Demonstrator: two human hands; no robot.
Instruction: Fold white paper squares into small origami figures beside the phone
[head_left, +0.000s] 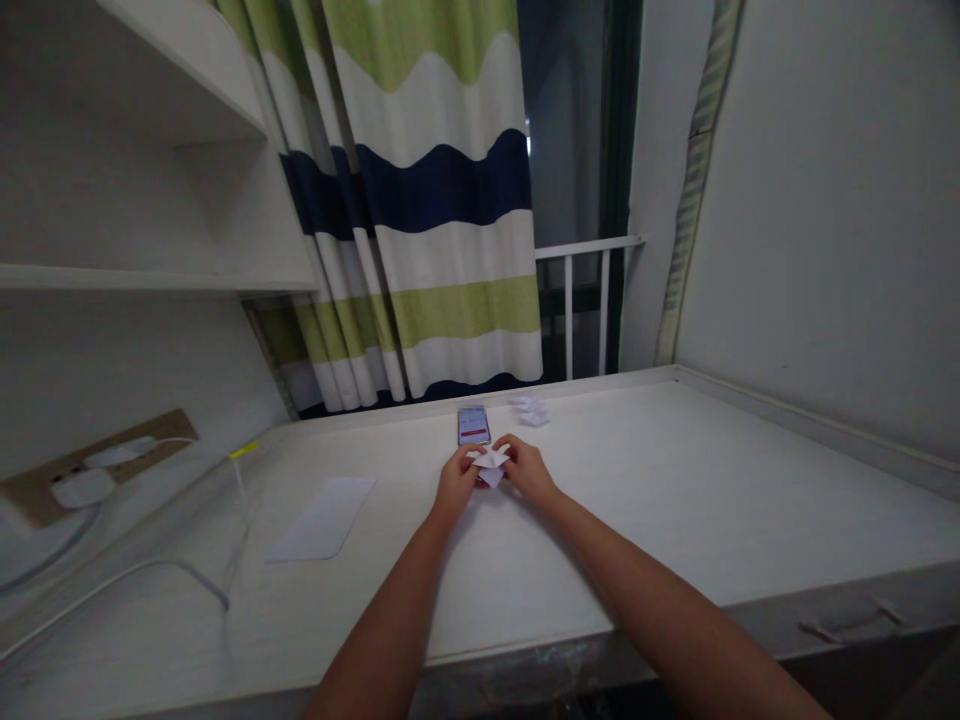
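A small piece of folded white paper (491,462) with pointed corners is held between my two hands, just above the white desk. My left hand (455,482) is closed on its left side, thumb and fingers pinching the edge. On the right side, my right hand (529,466) pinches the opposite edge. Some fingertips are hidden behind the paper. Right beyond my hands lies a phone (473,424) with its screen lit. Several folded white paper pieces (530,410) sit together to the right of the phone.
White sheets of paper (324,520) lie on the desk (675,490) to the left. A white cable (161,563) runs along the left side from plugs in a power outlet (82,487). A striped curtain (457,190) hangs behind the desk, and a shelf (150,278) juts out at upper left.
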